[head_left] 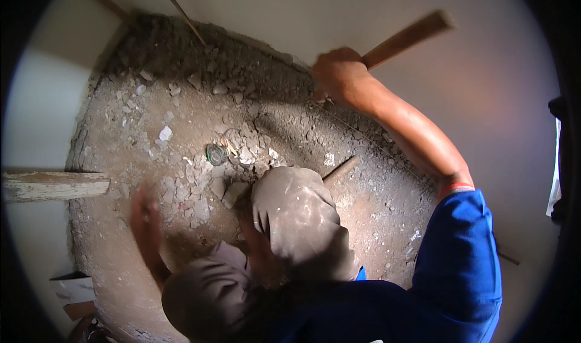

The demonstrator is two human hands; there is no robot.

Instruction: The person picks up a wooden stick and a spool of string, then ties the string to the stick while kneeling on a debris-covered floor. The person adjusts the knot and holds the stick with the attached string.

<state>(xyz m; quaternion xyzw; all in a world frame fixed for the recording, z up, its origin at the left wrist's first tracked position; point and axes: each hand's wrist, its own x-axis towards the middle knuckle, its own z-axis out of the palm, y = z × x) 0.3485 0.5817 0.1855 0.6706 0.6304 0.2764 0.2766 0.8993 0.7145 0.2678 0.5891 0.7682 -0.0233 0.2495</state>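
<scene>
My right hand (342, 71) is raised near the far wall, its fingers wrapped round a wooden tool handle (408, 39). The handle's free end sticks out to the upper right; the tool's head cannot be made out at the other side of my fist. Low on the left, beside my bent knee, my left hand (145, 222) hovers over the dirt. Motion blurs it, but its fingers look stretched out with nothing in them. Between and beyond my hands lie broken grey rubble pieces (196, 186) on a dusty floor (118, 246).
A paint-worn wooden beam (57, 186) juts in from the left wall. Thin wooden sticks (187, 20) lean at the far wall. A round dark green object (216, 154) lies among the rubble. Beside my right knee (302, 216) is a short wooden piece (342, 169).
</scene>
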